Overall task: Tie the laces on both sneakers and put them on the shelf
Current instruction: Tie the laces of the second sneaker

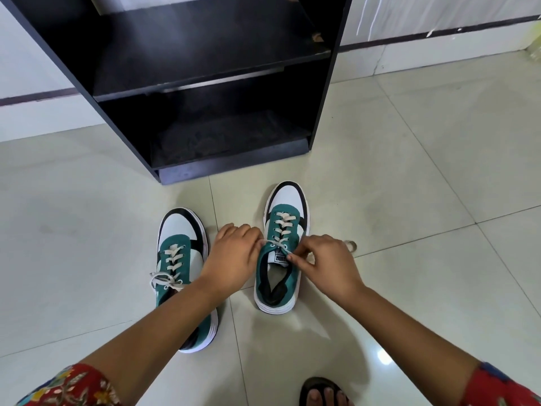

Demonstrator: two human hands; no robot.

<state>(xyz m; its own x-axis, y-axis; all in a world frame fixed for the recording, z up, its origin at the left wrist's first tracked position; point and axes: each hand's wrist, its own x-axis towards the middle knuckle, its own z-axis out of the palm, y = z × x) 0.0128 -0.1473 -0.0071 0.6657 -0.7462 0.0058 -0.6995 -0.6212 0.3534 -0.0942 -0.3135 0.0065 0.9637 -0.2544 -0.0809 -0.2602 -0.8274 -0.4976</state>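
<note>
Work sits at the right sneaker (288,200), which I see standing on the floor (409,171) just in front of the shelf (325,112), toe toward it. My left hand (234,256) is at the shoe's left side with its fingers curled, its grip pinching the lace (282,222) where it leaves the top eyelets. My right hand (330,265) is over the shoe's right side, its grip pressed together on the same lace above the tongue, thumb and forefinger closed on the strand. A loose lace end (349,245) lies on the floor just beyond the right hand. The rest of the lacing runs crossed up the green upper toward the white toe.

The left sneaker (181,247) stands near it, roughly parallel and a little closer to me, its heel partly hidden under my left forearm. A bow (165,281) shows at its top eyelets. Both sneakers are on the floor, outside the shelf.

A sandalled foot (320,394) shows at the bottom edge, and red flowered sleeves (73,388) at both lower corners.
</note>
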